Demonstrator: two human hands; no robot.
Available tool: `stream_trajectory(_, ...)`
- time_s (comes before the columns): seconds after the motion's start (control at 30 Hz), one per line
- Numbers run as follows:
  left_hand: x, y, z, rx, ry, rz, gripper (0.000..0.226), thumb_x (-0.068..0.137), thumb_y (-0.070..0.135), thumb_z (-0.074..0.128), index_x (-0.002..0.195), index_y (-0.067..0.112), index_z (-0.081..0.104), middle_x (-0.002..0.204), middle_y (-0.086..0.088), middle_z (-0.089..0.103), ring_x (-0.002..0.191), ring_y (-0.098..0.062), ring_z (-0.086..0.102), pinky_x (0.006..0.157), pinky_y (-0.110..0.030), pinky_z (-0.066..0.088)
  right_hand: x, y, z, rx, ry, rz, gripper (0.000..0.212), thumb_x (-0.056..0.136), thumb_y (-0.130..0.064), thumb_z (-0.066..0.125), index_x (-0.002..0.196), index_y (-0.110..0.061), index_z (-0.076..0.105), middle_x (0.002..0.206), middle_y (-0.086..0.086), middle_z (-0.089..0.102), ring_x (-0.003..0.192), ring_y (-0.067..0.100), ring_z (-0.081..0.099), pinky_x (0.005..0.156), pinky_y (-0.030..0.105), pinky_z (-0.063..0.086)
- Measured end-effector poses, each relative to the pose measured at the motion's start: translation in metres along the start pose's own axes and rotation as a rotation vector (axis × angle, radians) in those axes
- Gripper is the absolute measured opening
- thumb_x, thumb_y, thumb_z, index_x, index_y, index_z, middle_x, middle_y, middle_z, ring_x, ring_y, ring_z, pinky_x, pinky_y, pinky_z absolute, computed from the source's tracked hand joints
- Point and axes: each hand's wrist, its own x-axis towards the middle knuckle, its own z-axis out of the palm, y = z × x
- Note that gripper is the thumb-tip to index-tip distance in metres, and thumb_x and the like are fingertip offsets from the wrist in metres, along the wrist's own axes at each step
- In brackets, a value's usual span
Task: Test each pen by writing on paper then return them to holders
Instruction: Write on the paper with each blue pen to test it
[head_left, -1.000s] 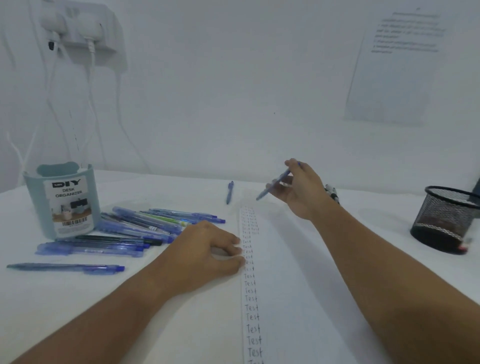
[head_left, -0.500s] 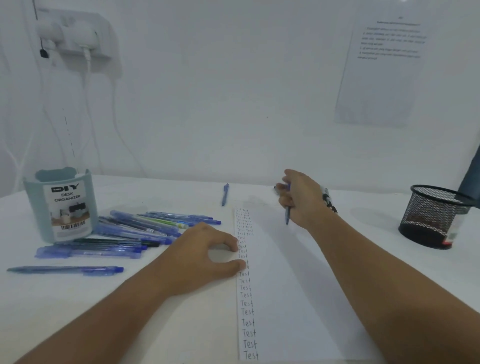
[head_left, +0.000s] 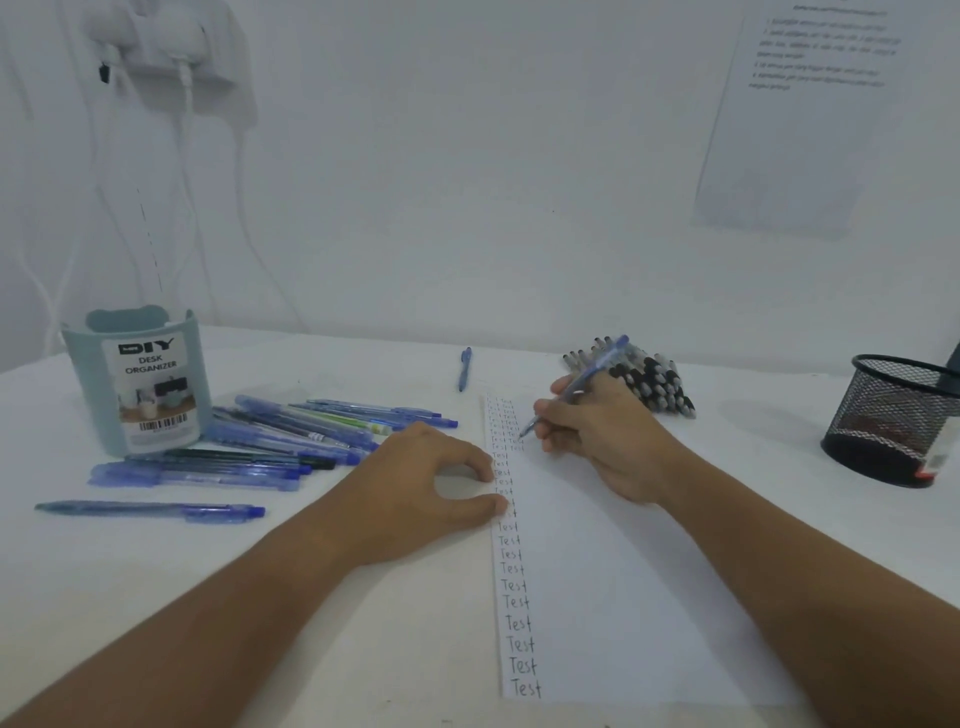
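A white sheet of paper (head_left: 613, 597) lies in front of me with a column of "Test" words down its left edge. My right hand (head_left: 602, 436) grips a blue pen (head_left: 597, 369) in a writing hold, tip on the paper near the top of the column. My left hand (head_left: 426, 488) rests on the table with thumb and fingertips pressing the paper's left edge. A teal desk organizer (head_left: 137, 382) stands at the left. A black mesh holder (head_left: 891, 421) stands at the right.
Several blue pens (head_left: 291, 436) lie loose beside the organizer, and one more (head_left: 150, 508) lies apart nearer me. A single blue pen (head_left: 465, 368) lies past the paper. A pile of black-and-white pens (head_left: 654, 382) sits behind my right hand. The wall carries a socket with cables (head_left: 171, 47) and a printed sheet (head_left: 800, 119).
My right hand turned the blue pen into a writing hold and lowered its tip onto the paper. The left hand stayed on the paper's edge.
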Motion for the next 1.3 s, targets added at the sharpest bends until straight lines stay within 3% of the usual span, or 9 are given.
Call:
stream_trajectory(0.07,0.000,0.000,0.000,-0.002,0.003,0.003,0.029,0.077,0.053,0.068,0.101,0.037,0.066,0.110,0.030,0.059,0.111,0.012,0.040,0.085,0.002,0.029,-0.003,0.003,0.003,-0.084,-0.027,-0.014,0.017,0.094,0.001,0.060,0.098,-0.007,0.045,0.082,0.020,0.056,0.058,0.023,0.060,0.056,0.031,0.052)
stream_trajectory(0.4,0.000,0.001,-0.001,0.019,0.001,0.025,0.031,0.078,0.051,0.067,0.104,0.034,0.067,0.110,0.026,0.060,0.108,0.011,0.040,0.083,0.005,0.026,-0.012,0.004,0.006,-0.183,-0.071,-0.104,0.026,0.087,0.012,0.062,0.095,-0.007,0.046,0.078,0.024,0.061,0.060,0.026,0.062,0.060,0.032,0.054)
stream_trajectory(1.03,0.000,0.002,-0.001,0.032,0.009,0.024,0.031,0.079,0.051,0.066,0.104,0.034,0.067,0.111,0.026,0.061,0.109,0.009,0.042,0.084,0.002,0.027,-0.012,0.009,0.007,-0.297,-0.022,-0.106,0.023,0.089,0.002,0.066,0.098,-0.006,0.047,0.080,0.017,0.067,0.066,0.026,0.067,0.075,0.039,0.059)
stream_trajectory(1.2,0.000,0.002,-0.001,0.032,-0.001,0.020,0.031,0.079,0.052,0.066,0.104,0.034,0.067,0.111,0.026,0.060,0.111,0.009,0.042,0.086,-0.002,0.030,-0.013,0.004,0.005,-0.189,-0.031,-0.075,0.025,0.088,0.009,0.063,0.097,-0.007,0.045,0.080,0.022,0.063,0.061,0.026,0.062,0.065,0.034,0.056)
stream_trajectory(1.3,0.000,0.003,-0.002,0.022,0.003,0.019,0.031,0.079,0.051,0.067,0.104,0.033,0.068,0.105,0.029,0.059,0.108,0.010,0.042,0.083,0.003,0.028,-0.014,0.005,0.005,-0.279,-0.043,-0.103,0.024,0.087,0.008,0.063,0.096,-0.007,0.047,0.082,0.021,0.063,0.064,0.028,0.063,0.068,0.036,0.056)
